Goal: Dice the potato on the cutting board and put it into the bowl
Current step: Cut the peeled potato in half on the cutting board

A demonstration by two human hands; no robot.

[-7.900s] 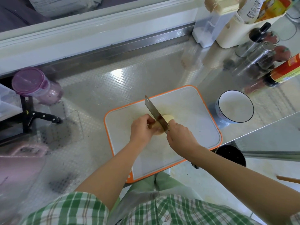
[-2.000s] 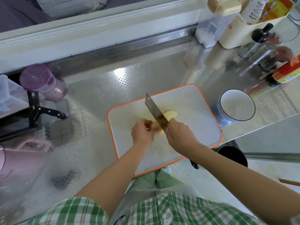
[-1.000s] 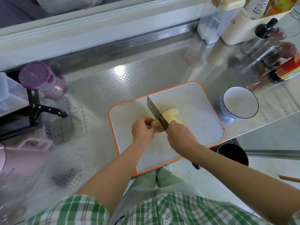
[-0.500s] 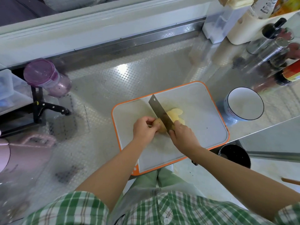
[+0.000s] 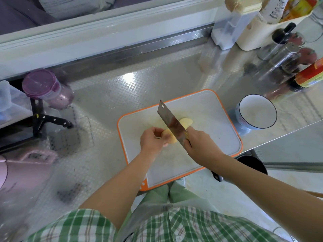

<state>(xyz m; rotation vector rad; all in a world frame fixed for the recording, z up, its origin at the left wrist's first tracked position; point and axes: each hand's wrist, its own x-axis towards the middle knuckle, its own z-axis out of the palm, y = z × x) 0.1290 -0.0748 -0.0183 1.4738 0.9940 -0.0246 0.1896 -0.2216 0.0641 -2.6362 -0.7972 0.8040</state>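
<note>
Potato [image 5: 168, 137] lies near the middle of the cutting board [image 5: 218, 135], which sits at the near edge of the bench [image 5: 139, 88]. Your left hand [image 5: 153, 139] is curled over the uncut piece, fingers bent down and pinching it against the board. Your right hand [image 5: 199, 144] is wrapped tight round the handle of the knife [image 5: 172, 122], right up at the heel of the blade. What the next stroke turns on is that blade line: it runs on a slant from your right hand away towards the far left corner of the bench. The held piece is just on its left, touching or nearly touching the steel, and the pale slices [image 5: 186, 122] already cut lie just on its right. Your left fingertips are very near the blade, so I would judge them the thing most at risk; tuck them back as the piece shortens. The bowl [image 5: 243, 127] stands off the board's right side, close to the bench's near edge, showing only its white inside. Your right hand is the nearer one to it. By my reading you are at the slicing stage, with no dice made yet.
</note>
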